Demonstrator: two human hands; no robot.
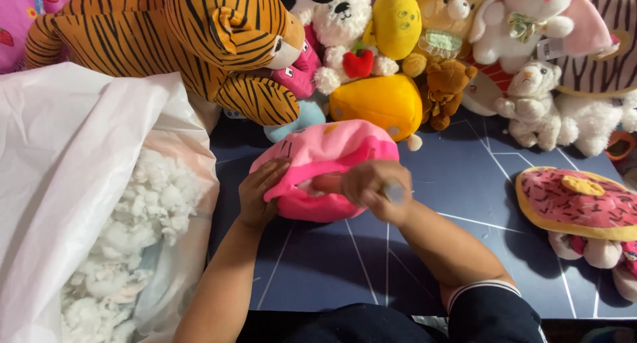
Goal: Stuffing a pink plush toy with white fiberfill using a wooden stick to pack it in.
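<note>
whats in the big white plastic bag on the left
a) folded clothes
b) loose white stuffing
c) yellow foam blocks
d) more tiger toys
b: the white plastic bag lies open at the left of the dark blue mat, and clumps of loose white stuffing fill it, just beside the left hand that grips the pink plush toy.

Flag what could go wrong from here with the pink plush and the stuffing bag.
1. The right hand pushes into the opening of the pink plush while only the left hand pins it; the seam may tear wider.
2. The right hand is blurred, so it is moving fast; the plush could slip from the left hand's hold.
3. The stuffing sits in an open bag beside the left arm; a bump could spill it.
</note>
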